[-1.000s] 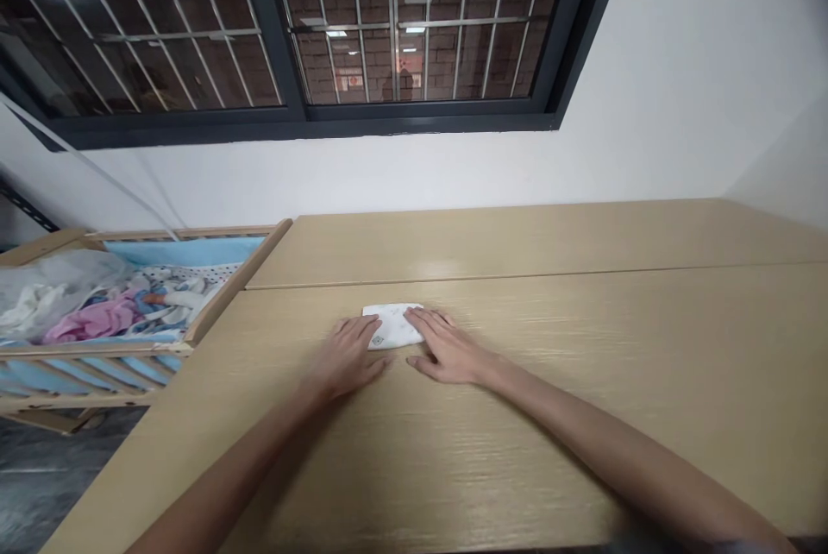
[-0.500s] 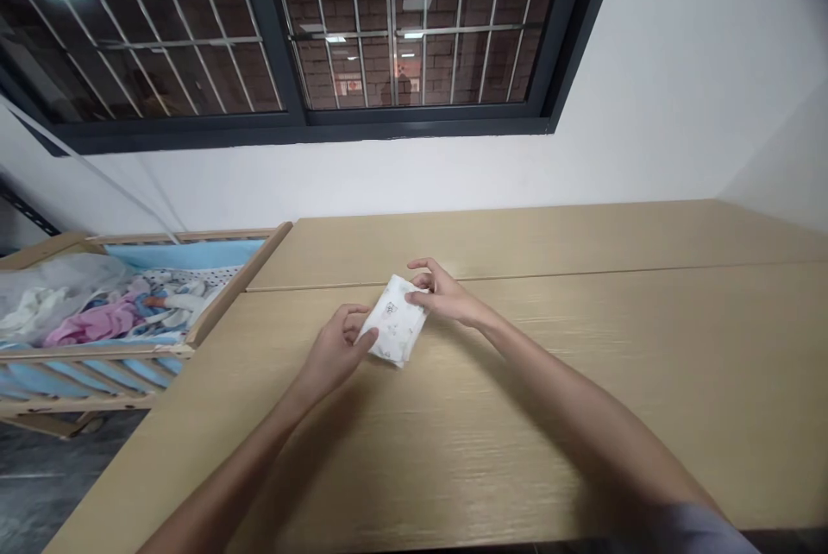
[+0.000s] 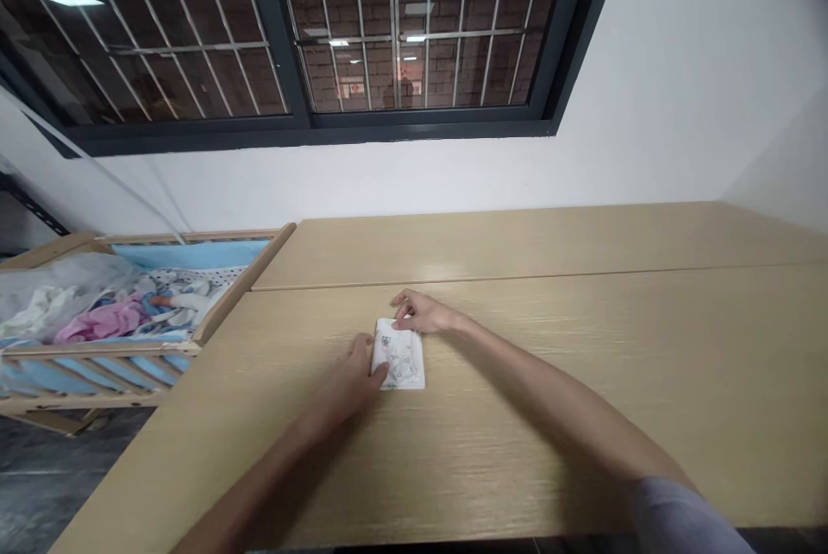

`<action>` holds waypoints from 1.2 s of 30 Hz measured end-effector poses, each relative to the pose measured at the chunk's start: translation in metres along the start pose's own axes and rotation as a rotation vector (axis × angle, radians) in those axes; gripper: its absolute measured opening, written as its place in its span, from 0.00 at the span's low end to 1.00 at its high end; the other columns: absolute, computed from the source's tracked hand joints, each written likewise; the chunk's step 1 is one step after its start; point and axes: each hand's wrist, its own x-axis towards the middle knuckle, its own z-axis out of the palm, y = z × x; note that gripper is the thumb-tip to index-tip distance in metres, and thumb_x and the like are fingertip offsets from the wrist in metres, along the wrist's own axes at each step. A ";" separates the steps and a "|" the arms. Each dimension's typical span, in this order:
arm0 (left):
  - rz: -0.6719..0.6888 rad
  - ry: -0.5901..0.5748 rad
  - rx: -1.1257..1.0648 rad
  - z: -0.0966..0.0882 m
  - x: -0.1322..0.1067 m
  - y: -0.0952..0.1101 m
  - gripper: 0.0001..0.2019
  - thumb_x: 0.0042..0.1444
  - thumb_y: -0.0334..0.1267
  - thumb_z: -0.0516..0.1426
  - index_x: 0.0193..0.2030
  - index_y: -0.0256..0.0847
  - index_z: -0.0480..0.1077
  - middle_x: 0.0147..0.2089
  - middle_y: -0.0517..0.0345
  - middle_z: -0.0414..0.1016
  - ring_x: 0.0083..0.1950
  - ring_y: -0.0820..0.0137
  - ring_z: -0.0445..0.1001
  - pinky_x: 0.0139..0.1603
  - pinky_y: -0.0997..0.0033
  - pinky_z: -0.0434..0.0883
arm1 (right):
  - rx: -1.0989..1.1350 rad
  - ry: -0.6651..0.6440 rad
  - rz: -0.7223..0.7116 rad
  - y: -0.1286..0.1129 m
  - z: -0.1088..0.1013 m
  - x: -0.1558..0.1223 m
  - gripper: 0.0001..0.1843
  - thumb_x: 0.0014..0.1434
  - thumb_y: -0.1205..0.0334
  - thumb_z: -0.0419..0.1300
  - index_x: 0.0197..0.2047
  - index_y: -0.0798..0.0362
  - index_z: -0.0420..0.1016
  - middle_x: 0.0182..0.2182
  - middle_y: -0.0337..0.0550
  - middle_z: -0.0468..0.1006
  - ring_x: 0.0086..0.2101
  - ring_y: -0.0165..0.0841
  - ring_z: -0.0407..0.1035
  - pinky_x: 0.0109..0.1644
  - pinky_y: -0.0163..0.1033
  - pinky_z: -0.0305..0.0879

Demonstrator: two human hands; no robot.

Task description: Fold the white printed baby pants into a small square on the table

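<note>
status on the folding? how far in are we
Done: the small white printed cloth lies on the wooden table as a compact folded rectangle. In hand: the left hand rests on its near left edge and the right hand touches its far edge. Left, as a guess: the crib beside the table holds a heap of loose clothes, seemingly unfolded.

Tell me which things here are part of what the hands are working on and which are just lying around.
In hand:
folded cloth, white and printed, flat on the table
left hand touching its left edge
right hand touching its far edge

Lying about:
crib left of the table
clothes piled in it
barred window
</note>
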 end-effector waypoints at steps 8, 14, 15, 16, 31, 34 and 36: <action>0.363 0.302 0.177 0.021 -0.055 0.020 0.21 0.67 0.47 0.50 0.62 0.41 0.60 0.60 0.42 0.69 0.61 0.51 0.68 0.56 0.49 0.71 | -0.571 0.033 -0.467 -0.049 0.008 -0.053 0.29 0.69 0.50 0.53 0.69 0.50 0.59 0.67 0.52 0.63 0.66 0.44 0.57 0.69 0.55 0.54; 0.389 0.333 0.160 0.067 -0.074 0.025 0.20 0.64 0.45 0.53 0.60 0.42 0.66 0.58 0.40 0.72 0.62 0.47 0.69 0.59 0.40 0.70 | -0.623 -0.288 -0.688 -0.055 0.034 -0.088 0.33 0.72 0.51 0.49 0.74 0.53 0.50 0.70 0.49 0.56 0.70 0.39 0.49 0.73 0.48 0.46; 0.380 0.343 0.168 0.071 -0.074 0.024 0.20 0.64 0.45 0.53 0.60 0.42 0.67 0.59 0.40 0.72 0.63 0.46 0.68 0.59 0.39 0.70 | -0.611 -0.308 -0.687 -0.050 0.036 -0.089 0.32 0.72 0.52 0.49 0.74 0.53 0.50 0.69 0.50 0.57 0.69 0.38 0.49 0.74 0.47 0.46; 0.370 0.352 0.174 0.073 -0.074 0.024 0.20 0.64 0.45 0.52 0.60 0.42 0.66 0.60 0.39 0.71 0.64 0.46 0.68 0.59 0.39 0.70 | -0.599 -0.317 -0.683 -0.045 0.036 -0.088 0.31 0.72 0.52 0.48 0.74 0.53 0.51 0.69 0.49 0.58 0.69 0.37 0.50 0.74 0.47 0.47; 0.316 0.268 -0.082 0.045 -0.066 0.016 0.21 0.67 0.45 0.50 0.65 0.43 0.63 0.64 0.46 0.69 0.66 0.56 0.66 0.63 0.51 0.69 | -0.567 -0.118 -0.421 -0.005 0.001 -0.047 0.30 0.74 0.49 0.44 0.75 0.44 0.46 0.73 0.39 0.47 0.71 0.36 0.42 0.75 0.50 0.40; 0.189 0.280 -0.164 0.013 -0.051 0.008 0.16 0.68 0.47 0.48 0.54 0.43 0.69 0.54 0.48 0.75 0.57 0.57 0.73 0.58 0.53 0.70 | -0.541 0.066 -0.343 -0.005 -0.002 -0.047 0.30 0.73 0.48 0.44 0.73 0.48 0.52 0.71 0.48 0.55 0.69 0.42 0.49 0.72 0.55 0.47; 0.090 0.297 -0.124 -0.001 -0.039 -0.001 0.16 0.66 0.49 0.48 0.47 0.42 0.70 0.48 0.48 0.76 0.52 0.56 0.74 0.53 0.53 0.70 | -0.491 0.211 -0.322 -0.005 -0.005 -0.047 0.27 0.72 0.50 0.48 0.68 0.53 0.63 0.64 0.55 0.66 0.64 0.44 0.59 0.68 0.54 0.56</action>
